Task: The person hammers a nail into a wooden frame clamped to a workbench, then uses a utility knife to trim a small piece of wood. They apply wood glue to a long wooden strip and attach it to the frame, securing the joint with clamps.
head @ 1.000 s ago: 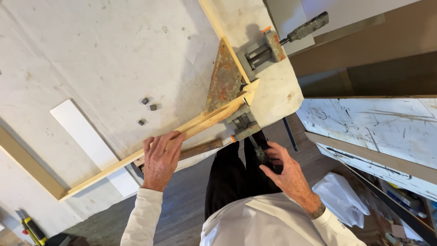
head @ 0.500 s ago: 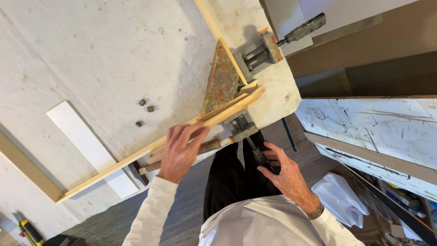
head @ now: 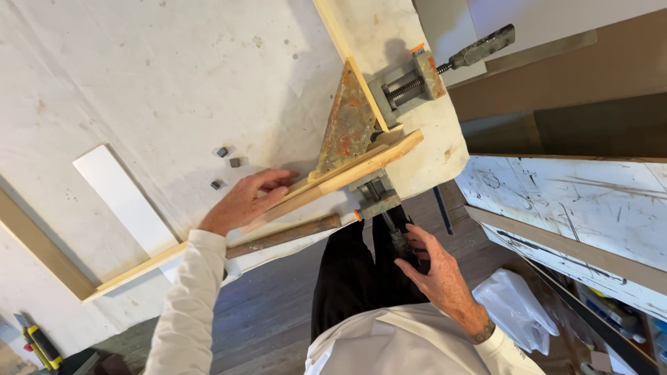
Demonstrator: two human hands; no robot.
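View from above the white, stained worktop [head: 139,76]. My left hand [head: 243,201], at centre frame, lies flat with fingers spread, pressing on the long pale wooden strip [head: 278,205] that runs from lower left up to the table's corner at centre right. My right hand [head: 434,267], lower centre, is closed around the dark handle [head: 397,239] of the lower grey screw clamp [head: 375,198], which grips this strip at the table edge.

A second pale wooden strip [head: 347,59] runs up to the top of the frame and meets the first at a right angle; it sits in the upper grey screw clamp [head: 410,87], whose handle points to the upper right. Both clamps belong to a rusty triangular corner vise [head: 347,128] lying inside the angle.

As I judge it, both strips are seated and the upper clamp is set; the lower clamp is in hand, and I cannot tell how tight it is. Three small dark blocks [head: 228,163] and a flat white board [head: 125,198] lie unused to the left.
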